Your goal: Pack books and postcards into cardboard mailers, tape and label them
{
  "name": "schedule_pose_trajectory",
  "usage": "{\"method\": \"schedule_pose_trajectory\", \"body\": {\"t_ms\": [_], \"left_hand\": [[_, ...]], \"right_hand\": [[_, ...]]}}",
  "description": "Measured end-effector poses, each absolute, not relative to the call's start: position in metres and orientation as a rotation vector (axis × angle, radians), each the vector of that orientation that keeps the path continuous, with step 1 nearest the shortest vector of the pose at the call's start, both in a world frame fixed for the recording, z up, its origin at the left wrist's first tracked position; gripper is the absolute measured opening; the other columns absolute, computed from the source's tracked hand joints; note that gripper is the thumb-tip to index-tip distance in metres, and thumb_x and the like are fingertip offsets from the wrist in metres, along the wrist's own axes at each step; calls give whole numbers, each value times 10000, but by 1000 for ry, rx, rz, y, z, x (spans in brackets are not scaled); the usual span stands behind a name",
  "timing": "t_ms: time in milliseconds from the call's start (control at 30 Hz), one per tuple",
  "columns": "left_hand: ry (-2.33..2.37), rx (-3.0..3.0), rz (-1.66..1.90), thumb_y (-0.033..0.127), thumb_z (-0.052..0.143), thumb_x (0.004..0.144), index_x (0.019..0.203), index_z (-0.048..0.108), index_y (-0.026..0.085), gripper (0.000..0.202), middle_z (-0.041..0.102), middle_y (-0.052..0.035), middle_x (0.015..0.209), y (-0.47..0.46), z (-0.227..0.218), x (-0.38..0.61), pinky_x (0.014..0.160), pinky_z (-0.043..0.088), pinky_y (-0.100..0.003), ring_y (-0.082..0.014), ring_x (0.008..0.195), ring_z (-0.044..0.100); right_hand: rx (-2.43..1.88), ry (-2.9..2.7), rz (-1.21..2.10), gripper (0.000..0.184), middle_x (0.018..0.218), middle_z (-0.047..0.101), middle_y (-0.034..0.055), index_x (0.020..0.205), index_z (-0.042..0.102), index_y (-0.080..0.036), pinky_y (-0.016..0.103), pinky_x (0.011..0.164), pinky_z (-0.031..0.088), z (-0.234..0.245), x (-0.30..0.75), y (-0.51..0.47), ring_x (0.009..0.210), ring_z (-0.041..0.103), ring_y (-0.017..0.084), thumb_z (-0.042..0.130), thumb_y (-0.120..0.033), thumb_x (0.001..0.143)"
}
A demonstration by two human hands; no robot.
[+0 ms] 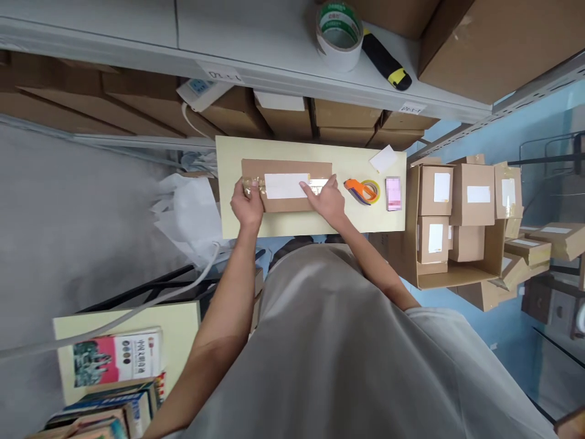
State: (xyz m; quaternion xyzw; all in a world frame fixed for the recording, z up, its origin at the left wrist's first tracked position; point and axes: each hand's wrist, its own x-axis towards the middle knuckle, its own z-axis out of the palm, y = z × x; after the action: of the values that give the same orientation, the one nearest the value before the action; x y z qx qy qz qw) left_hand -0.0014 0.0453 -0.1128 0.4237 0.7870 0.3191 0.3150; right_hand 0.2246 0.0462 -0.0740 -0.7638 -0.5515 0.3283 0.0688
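Note:
A flat brown cardboard parcel (292, 169) with a white label (286, 185) lies on a small pale yellow table (292, 224). My left hand (247, 204) is at the parcel's left end, fingers curled over a strip of clear tape on its edge. My right hand (327, 200) lies on the parcel's right part, fingers stretched flat and pressing the tape beside the label.
An orange tape dispenser (362, 190) and a pink phone (393, 192) lie right of the parcel. An open carton of small labelled boxes (457, 225) stands to the right. A tape roll (339, 35) and a black-yellow knife (386, 62) rest on the shelf above. Books (112, 360) lie lower left.

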Motion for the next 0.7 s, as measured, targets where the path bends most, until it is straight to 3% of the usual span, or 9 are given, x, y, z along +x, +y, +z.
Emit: {"method": "schedule_pose_trajectory", "body": {"t_ms": [100, 200, 267, 367, 500, 600, 700], "left_hand": [[2191, 1110, 732, 551, 722, 1027, 1368, 684, 179, 506, 798, -182, 1366, 47, -108, 5, 1223, 544, -507, -362, 1354, 744], [2259, 1082, 617, 651, 942, 807, 1337, 638, 151, 790, 771, -267, 1361, 54, -109, 9, 1207, 550, -627, -474, 1356, 728], [2243, 1077, 622, 627, 999, 737, 1320, 618, 131, 854, 746, -313, 1368, 59, -112, 10, 1204, 549, -654, -515, 1369, 711], [2167, 1083, 661, 570, 971, 791, 1316, 611, 142, 767, 757, -291, 1350, 60, -115, 6, 1209, 549, -645, -504, 1356, 720], [2069, 1077, 714, 496, 934, 841, 1338, 615, 176, 672, 797, -214, 1297, 49, -112, -3, 1210, 550, -630, -453, 1307, 749], [1987, 1146, 848, 490, 919, 870, 1434, 579, 181, 727, 767, -194, 1398, 38, -110, -13, 1222, 544, -604, -410, 1329, 735], [1859, 1248, 987, 423, 918, 891, 1542, 513, 198, 799, 667, -196, 1571, 26, -115, -23, 1298, 482, -532, -370, 1480, 643]], "right_hand": [[-2359, -1570, 808, 1215, 1701, 454, 420, 1748, 217, 92, 557, 1242, 515, -84, 199, 52, 1556, 543, 487, 471, -877, 1060], [-2331, -1539, 725, 1109, 1658, 513, 403, 1727, 281, 84, 568, 1256, 501, -99, 204, 52, 1543, 566, 474, 358, -834, 1111], [-2265, -1525, 739, 992, 1662, 546, 359, 1706, 364, 29, 543, 1264, 503, -107, 217, 48, 1546, 585, 432, 284, -786, 1145], [-2217, -1426, 788, 872, 1617, 630, 305, 1650, 472, -43, 505, 1242, 532, -113, 235, 39, 1516, 637, 385, 286, -743, 1165], [-2183, -1295, 773, 773, 1415, 769, 253, 1500, 620, -117, 509, 1157, 591, -110, 239, 27, 1363, 737, 395, 461, -770, 1118], [-2079, -1260, 746, 713, 1376, 786, 214, 1450, 657, -162, 520, 1155, 599, -106, 235, 17, 1293, 754, 371, 566, -764, 1078], [-1970, -1252, 758, 671, 1372, 785, 171, 1435, 671, -208, 522, 1178, 598, -106, 233, -2, 1265, 748, 330, 627, -754, 1047]]}}
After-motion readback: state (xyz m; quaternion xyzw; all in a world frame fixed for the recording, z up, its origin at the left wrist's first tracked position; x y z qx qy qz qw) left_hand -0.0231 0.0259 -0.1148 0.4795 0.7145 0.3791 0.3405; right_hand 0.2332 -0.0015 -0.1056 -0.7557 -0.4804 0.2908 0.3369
